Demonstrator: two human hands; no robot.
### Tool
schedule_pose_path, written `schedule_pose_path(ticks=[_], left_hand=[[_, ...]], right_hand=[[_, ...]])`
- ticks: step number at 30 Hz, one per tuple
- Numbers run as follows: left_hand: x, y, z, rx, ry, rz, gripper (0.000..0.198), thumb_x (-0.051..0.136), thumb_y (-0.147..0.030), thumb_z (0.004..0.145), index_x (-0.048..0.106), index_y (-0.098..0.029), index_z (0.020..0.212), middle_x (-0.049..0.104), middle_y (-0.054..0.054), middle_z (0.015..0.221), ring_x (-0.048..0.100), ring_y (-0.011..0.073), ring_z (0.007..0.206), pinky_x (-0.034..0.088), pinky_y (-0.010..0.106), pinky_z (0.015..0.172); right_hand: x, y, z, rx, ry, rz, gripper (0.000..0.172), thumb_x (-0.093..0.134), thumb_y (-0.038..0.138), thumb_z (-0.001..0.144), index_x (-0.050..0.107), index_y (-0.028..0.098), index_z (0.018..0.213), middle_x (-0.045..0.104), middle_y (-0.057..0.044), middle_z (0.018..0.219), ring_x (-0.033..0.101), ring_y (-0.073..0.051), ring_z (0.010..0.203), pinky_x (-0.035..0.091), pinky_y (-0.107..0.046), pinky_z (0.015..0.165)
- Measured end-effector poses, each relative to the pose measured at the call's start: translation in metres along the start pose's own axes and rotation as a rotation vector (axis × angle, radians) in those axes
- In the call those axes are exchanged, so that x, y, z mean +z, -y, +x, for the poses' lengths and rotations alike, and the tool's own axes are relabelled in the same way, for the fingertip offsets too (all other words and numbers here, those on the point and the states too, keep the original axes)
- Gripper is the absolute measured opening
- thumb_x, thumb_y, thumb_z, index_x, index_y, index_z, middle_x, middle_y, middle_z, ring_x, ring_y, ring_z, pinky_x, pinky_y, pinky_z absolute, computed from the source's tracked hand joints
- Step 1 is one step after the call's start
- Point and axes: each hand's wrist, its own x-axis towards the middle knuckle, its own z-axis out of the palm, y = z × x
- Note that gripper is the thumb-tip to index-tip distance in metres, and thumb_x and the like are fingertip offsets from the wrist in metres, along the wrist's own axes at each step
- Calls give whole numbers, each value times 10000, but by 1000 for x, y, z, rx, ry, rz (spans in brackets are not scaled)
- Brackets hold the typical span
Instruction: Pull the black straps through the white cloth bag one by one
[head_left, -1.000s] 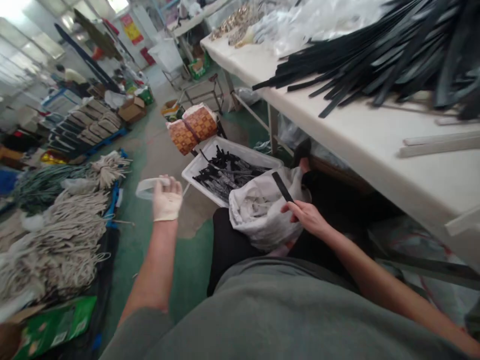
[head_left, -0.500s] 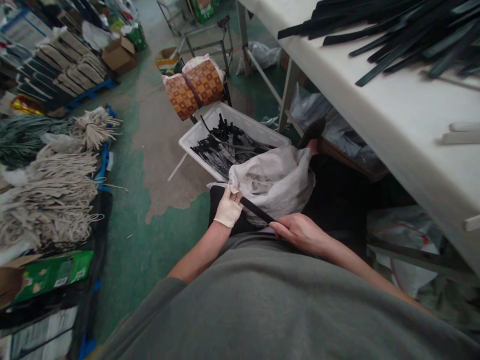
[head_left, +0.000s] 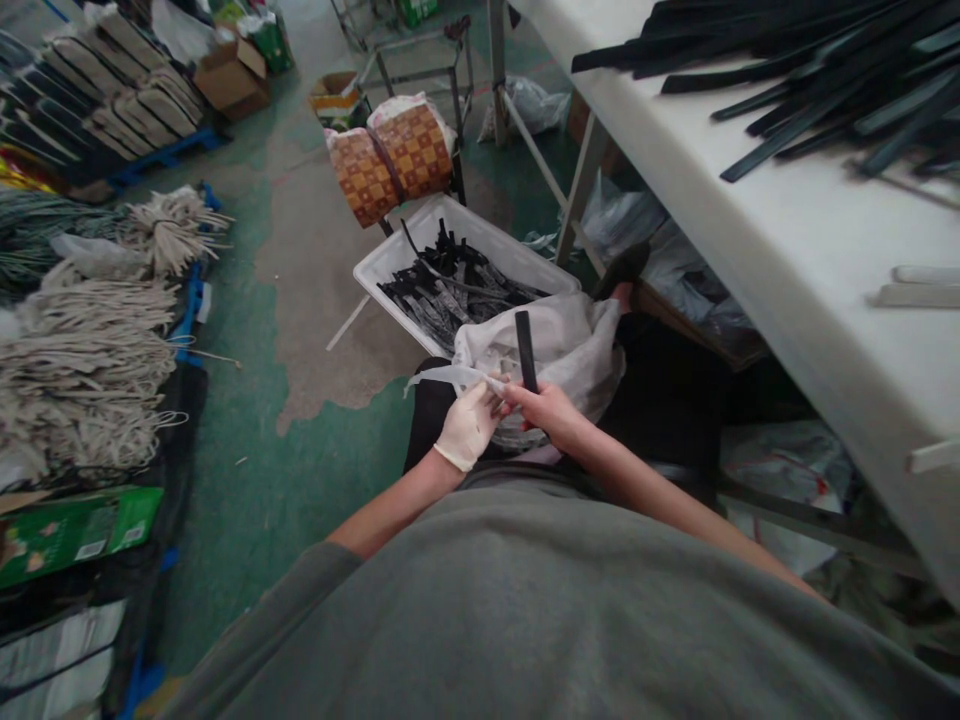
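Note:
My left hand [head_left: 469,423], in a pale glove, is closed on a thin whitish strip [head_left: 442,376] whose loose end trails off to the left. Bare and close beside it, my right hand [head_left: 546,410] grips a flat black strip [head_left: 526,350] that points up and away from me. The fingertips of both hands meet around the whitish strip. Beneath them a white woven sack [head_left: 577,340] lies across my lap. Just beyond it, a white plastic bin [head_left: 382,258] holds many black strips [head_left: 457,280], some wrapped in something greyish.
On my right a white table [head_left: 810,235] carries a pile of black strips [head_left: 825,80]. A checkered roll [head_left: 397,160] rests behind the bin. Bundles of beige cord [head_left: 90,350] lie on the left, near a blue pallet [head_left: 191,310]. An open cardboard box [head_left: 232,80] stands farther back.
My right hand has moved left to meet the left hand. The black strip has swung from slanting between the hands to pointing away from me. More of the whitish strip shows.

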Motion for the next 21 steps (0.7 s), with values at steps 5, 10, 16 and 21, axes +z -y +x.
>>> schedule_pose_path(ticks=[5, 10, 16, 21], left_hand=[[-8, 7, 0, 20, -7, 55, 223, 464, -208, 930, 671, -142, 983, 717, 100, 1006, 654, 208, 1034, 457, 370, 987], [-13, 16, 4, -86, 5, 83, 258, 476, -237, 922, 711, -130, 925, 723, 123, 999, 659, 218, 1027, 426, 369, 1012], [-14, 27, 13, 38, -27, 193, 291, 713, -398, 792, 728, -157, 954, 720, 104, 1048, 656, 227, 1024, 451, 355, 960], [-21, 31, 23, 187, -82, 330, 298, 818, -369, 665, 733, -126, 815, 734, 82, 853, 674, 243, 938, 488, 348, 897]], right_hand=[[-2, -6, 2, -108, -144, -48, 245, 668, 425, 725, 647, 184, 760, 662, -29, 710, 529, -129, 570, 431, -226, 467], [-10, -7, -1, -416, -302, -496, 199, 593, 375, 780, 667, 191, 765, 650, -25, 685, 549, -158, 633, 429, -269, 623], [-17, -7, 5, -398, -300, -586, 221, 562, 379, 819, 662, 187, 777, 659, -31, 678, 559, -165, 608, 395, -265, 613], [-17, -8, 1, -374, -239, -644, 251, 564, 397, 836, 636, 191, 712, 652, -27, 636, 553, -158, 598, 371, -249, 579]])
